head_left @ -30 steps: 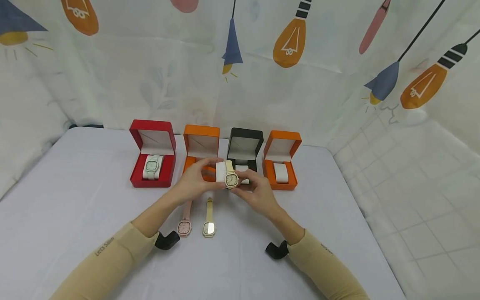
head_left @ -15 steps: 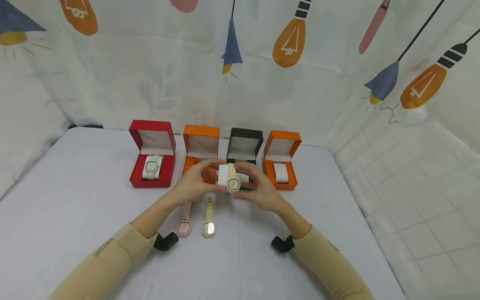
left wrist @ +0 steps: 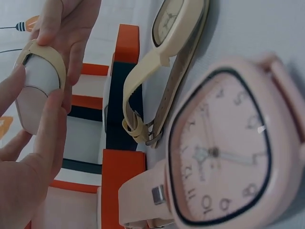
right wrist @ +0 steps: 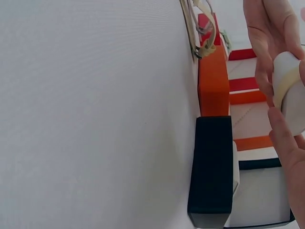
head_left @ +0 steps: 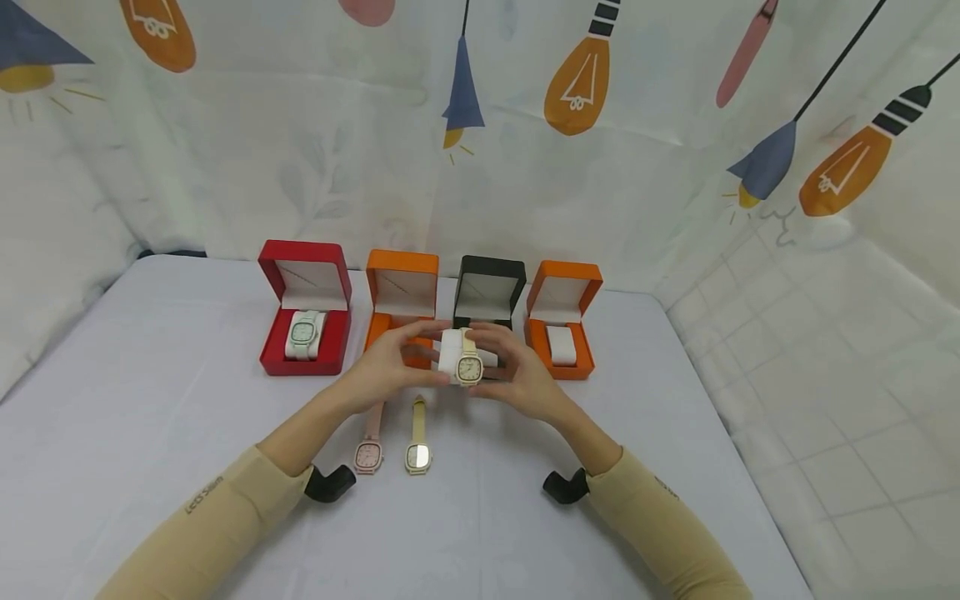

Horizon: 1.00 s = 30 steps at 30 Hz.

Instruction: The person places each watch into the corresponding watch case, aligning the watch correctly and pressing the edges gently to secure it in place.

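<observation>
A pale-yellow watch [head_left: 469, 369] is strapped around a white watch cushion [head_left: 450, 348], held up in front of the boxes. My left hand [head_left: 386, 362] grips the cushion from the left, thumb below and fingers above. From the right, my right hand [head_left: 521, 375] holds the watch side, its fingers at the strap and thumb beneath the dial. The left wrist view shows fingertips of both hands at the strap [left wrist: 56, 57] and the cushion's end. Behind the left hand, the open orange box [head_left: 402, 279] is partly covered.
An open red box [head_left: 305, 367] holds a white watch on its cushion. A dark green box [head_left: 491, 279] and another orange box [head_left: 585, 367] with a bare cushion stand open to the right. A pink watch [head_left: 368, 457] and another yellow watch [head_left: 417, 457] lie in front.
The watch and cushion have shifted slightly right and toward the body. My right hand has spread its hold, fingers now higher along the strap. My left hand keeps its grip.
</observation>
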Each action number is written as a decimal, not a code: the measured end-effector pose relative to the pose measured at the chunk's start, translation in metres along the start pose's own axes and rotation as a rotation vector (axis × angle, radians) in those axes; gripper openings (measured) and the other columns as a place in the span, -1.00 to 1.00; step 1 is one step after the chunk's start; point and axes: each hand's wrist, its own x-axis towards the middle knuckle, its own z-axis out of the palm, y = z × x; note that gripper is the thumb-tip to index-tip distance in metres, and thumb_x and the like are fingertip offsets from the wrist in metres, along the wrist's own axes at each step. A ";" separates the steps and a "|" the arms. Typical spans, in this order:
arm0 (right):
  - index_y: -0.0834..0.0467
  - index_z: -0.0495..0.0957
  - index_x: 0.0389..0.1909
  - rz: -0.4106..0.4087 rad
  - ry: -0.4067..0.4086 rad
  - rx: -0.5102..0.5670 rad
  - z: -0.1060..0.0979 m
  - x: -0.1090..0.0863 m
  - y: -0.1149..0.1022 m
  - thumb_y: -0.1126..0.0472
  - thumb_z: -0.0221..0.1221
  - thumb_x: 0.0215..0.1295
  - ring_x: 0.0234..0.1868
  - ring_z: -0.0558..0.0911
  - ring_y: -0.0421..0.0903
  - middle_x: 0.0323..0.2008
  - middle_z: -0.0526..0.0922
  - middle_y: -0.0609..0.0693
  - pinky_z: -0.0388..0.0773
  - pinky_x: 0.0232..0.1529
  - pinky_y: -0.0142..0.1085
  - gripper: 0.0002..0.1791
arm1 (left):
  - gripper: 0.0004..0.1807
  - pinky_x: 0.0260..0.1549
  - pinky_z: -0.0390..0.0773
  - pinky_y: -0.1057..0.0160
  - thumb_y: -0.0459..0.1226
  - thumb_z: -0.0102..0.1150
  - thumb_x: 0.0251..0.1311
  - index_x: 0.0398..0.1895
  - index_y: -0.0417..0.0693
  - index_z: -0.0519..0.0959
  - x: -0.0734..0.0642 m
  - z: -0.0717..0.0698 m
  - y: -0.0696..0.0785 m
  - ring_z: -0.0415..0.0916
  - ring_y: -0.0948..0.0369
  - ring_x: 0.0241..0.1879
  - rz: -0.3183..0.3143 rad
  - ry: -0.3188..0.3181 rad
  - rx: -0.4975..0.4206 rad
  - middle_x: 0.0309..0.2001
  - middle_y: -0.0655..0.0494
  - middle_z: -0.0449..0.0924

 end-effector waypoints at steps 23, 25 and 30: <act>0.23 0.53 0.30 -0.059 0.028 -0.066 0.004 0.001 0.001 0.51 0.42 0.14 0.40 0.33 0.06 0.48 0.24 0.14 0.57 0.18 0.02 -0.34 | -0.17 0.02 0.67 0.09 -0.28 0.52 0.16 0.50 -0.01 0.36 0.002 0.007 -0.002 0.55 -0.05 0.16 0.024 -0.002 -0.034 0.36 -0.04 0.39; 0.24 0.53 0.31 -0.040 0.039 -0.076 0.005 0.001 0.001 0.53 0.42 0.13 0.40 0.34 0.06 0.47 0.24 0.15 0.57 0.18 0.03 -0.33 | -0.17 0.01 0.67 0.10 -0.28 0.52 0.15 0.50 0.00 0.36 0.002 0.008 -0.003 0.55 -0.06 0.16 0.028 0.002 -0.031 0.37 -0.03 0.38; 0.25 0.53 0.30 0.003 0.073 -0.083 0.007 0.003 0.000 0.55 0.42 0.11 0.38 0.36 0.09 0.47 0.26 0.20 0.58 0.16 0.07 -0.32 | -0.16 -0.02 0.68 0.11 -0.27 0.55 0.12 0.49 0.03 0.38 0.002 0.010 -0.004 0.56 -0.08 0.15 0.044 0.027 -0.024 0.38 0.00 0.37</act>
